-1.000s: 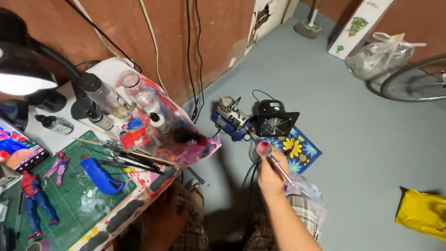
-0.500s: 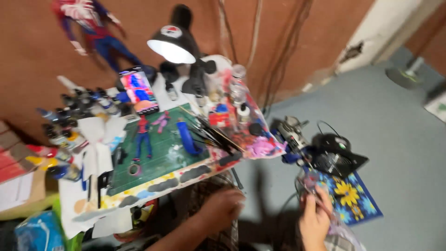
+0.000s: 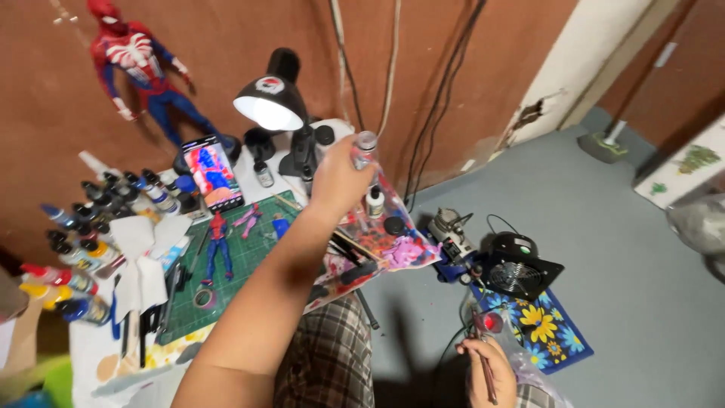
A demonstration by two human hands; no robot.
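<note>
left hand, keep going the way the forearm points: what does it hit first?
The left hand already grips a small clear bottle and points up and away toward the brown wall. Beyond it hang the cables on that wall, probably the first contact, though depth is unclear.

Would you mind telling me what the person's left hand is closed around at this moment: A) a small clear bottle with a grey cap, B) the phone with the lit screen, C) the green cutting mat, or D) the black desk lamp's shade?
A: the left hand is wrapped around a small clear bottle whose grey cap sticks out above the fingers, beside the lit desk lamp.
</note>
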